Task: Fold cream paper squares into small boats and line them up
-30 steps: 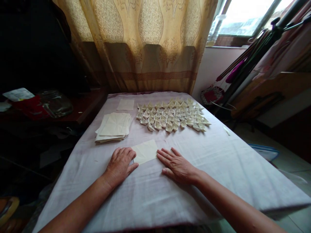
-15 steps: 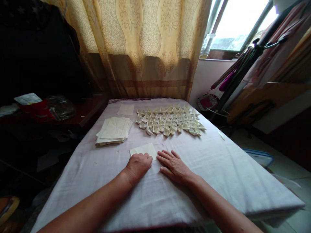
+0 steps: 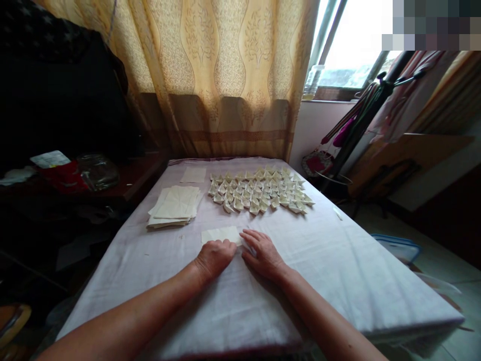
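A pale folded sheet of paper [image 3: 220, 234] lies flat on the table near its middle. My left hand [image 3: 216, 254] is closed, its curled fingers pressed on the near edge of the sheet; the fingertips are hidden. At the sheet's right edge is my right hand [image 3: 262, 251], its fingers apart and slightly bent, the fingertips touching the corner and the thumb lower down. Beyond both hands stand many small folded paper shapes [image 3: 257, 193] with pointed tips, packed in rows. To the left sits a stack of flat paper sheets [image 3: 175, 204].
A single sheet [image 3: 193, 175] lies behind the stack. The white tablecloth [image 3: 338, 286] covers the table up to the curtain [image 3: 233, 65]. On the left a dark side table holds a red packet [image 3: 63, 175] and a clear jar [image 3: 97, 172]. A coat stand [image 3: 361, 115] rises at the right.
My right hand has shifted slightly left onto the sheet's edge, its fingers more bent. My left hand stays closed on the paper. The camera view has tilted a little.
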The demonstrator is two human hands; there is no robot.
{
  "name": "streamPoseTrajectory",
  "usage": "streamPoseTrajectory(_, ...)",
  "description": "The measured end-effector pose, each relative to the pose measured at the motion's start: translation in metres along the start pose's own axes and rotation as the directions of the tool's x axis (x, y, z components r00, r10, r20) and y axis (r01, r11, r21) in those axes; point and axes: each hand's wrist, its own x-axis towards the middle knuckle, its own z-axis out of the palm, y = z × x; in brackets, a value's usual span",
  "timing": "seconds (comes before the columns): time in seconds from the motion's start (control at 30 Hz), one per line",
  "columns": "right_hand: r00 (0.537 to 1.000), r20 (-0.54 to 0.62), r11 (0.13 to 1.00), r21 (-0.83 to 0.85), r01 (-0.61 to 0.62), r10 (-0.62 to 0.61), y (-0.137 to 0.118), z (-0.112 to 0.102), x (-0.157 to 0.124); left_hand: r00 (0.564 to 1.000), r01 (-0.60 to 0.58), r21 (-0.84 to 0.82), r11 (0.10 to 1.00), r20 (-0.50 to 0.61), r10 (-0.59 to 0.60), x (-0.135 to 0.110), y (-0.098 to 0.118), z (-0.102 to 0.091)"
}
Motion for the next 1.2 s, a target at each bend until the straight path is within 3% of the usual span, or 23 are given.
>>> streamPoseTrajectory(0.13, 0.999, -0.035, 1.0, -0.006, 0.005, -0.005, 0.006, -0.003, 0.001, 0.99, -0.111, -0.033, 0.993, -0.094, 0.108, -0.025, -0.016, -0.007)
streamPoseTrajectory(0.27, 0.995, 0.052, 0.995, -0.062, 0.083, -0.08, 0.003, -0.008, 0.003, 0.969, -0.19, -0.117, 0.975, -0.182, 0.167, -0.042, -0.028, -0.005)
streamPoseTrajectory(0.4, 0.962, 0.182, 0.972, -0.077, 0.22, -0.203, -0.007, -0.013, 0.006, 0.971, -0.167, -0.183, 0.969, -0.201, 0.129, -0.051, -0.033, -0.005)
streamPoseTrajectory(0.57, 0.947, 0.231, 0.971, -0.034, 0.235, -0.221, -0.009, -0.014, 0.006, 0.994, -0.064, -0.246, 0.967, -0.098, 0.041, -0.057, -0.03, -0.016)
streamPoseTrajectory(0.9, 0.978, 0.14, 0.984, 0.115, 0.139, -0.154, 0.009, -0.008, 0.02, 0.98, 0.122, -0.38, 0.917, -0.102, -0.173, -0.055, -0.029, -0.01)
streamPoseTrajectory(1.07, 0.988, 0.144, 0.993, 0.098, -0.064, 0.049, -0.001, 0.0, 0.03, 0.921, 0.34, -0.411, 0.846, -0.035, -0.388, -0.048, -0.032, -0.003)
streamPoseTrajectory(1.2, 0.983, 0.068, 0.98, 0.085, -0.178, 0.173, -0.013, 0.006, 0.029, 0.921, 0.335, -0.374, 0.865, -0.062, -0.384, -0.042, -0.034, 0.001)
